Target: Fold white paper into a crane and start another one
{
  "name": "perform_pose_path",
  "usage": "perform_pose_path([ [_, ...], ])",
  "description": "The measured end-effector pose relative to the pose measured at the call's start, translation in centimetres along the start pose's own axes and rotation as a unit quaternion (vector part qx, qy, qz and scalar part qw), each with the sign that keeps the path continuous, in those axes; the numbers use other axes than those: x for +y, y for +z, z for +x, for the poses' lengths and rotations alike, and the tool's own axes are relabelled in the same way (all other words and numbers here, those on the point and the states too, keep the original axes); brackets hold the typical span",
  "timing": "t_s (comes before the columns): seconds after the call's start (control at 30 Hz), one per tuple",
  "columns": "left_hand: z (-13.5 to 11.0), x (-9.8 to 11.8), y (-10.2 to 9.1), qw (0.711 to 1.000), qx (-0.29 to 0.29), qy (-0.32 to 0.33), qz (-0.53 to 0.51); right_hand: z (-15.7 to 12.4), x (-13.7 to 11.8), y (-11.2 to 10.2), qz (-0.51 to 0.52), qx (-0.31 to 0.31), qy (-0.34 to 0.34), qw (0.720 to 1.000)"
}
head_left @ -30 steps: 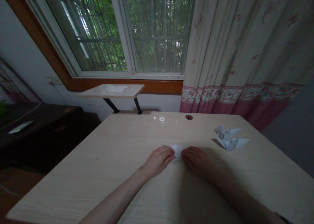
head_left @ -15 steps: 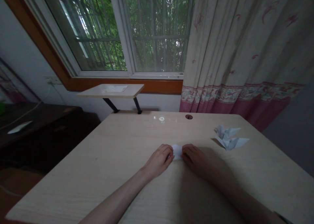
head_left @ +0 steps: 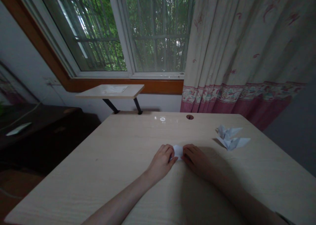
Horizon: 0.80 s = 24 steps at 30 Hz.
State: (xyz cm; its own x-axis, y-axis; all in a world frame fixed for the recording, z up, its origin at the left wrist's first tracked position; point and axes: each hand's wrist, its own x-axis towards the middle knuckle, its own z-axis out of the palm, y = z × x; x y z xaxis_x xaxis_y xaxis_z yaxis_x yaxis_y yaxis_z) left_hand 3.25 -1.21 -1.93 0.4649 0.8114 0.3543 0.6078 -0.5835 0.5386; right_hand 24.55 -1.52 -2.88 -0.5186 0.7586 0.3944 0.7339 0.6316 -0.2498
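Note:
A small folded piece of white paper (head_left: 178,151) lies on the light wooden desk (head_left: 118,159), near its middle. My left hand (head_left: 161,162) presses on the paper's left side with curled fingers. My right hand (head_left: 196,159) pinches the paper's right side, fingers closed. Most of the paper is hidden under the fingers. Two finished white paper cranes (head_left: 230,138) rest on the desk to the right, apart from both hands.
A cable hole (head_left: 189,117) sits near the desk's far edge. A small raised shelf (head_left: 111,91) with a white sheet stands at the back left. Window and patterned curtain (head_left: 247,54) lie beyond. A dark cabinet (head_left: 37,133) is to the left.
Both hands have drawn closer together over the paper, covering more of it. The view has shifted slightly; the cranes have not moved.

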Motion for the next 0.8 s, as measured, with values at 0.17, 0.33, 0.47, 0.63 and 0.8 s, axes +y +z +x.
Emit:
perform_pose_path([
  [0.17, 0.1, 0.3, 0.1, 1.0, -0.007, -0.017, 0.012, 0.1, 0.2, 0.3, 0.012, 0.017, 0.008, 1.0],
  [0.33, 0.1, 0.1, 0.1, 1.0, 0.0, -0.015, -0.003, 0.1, 0.6, 0.7, 0.044, 0.026, 0.011, 0.999],
  [0.47, 0.1, -0.2, 0.1, 1.0, -0.006, -0.02, -0.011, 0.1, 0.9, 0.9, 0.052, 0.037, 0.005, 0.998],
  [0.63, 0.2, -0.4, -0.7, 0.997, -0.036, -0.033, 0.052, 0.2, 1.3, 1.0, 0.078, 0.039, -0.003, 0.996],
  [0.8, 0.5, -1.4, -1.3, 0.999, -0.047, -0.015, 0.009, 0.2, 1.6, 1.1, 0.114, 0.03, -0.011, 0.993],
])
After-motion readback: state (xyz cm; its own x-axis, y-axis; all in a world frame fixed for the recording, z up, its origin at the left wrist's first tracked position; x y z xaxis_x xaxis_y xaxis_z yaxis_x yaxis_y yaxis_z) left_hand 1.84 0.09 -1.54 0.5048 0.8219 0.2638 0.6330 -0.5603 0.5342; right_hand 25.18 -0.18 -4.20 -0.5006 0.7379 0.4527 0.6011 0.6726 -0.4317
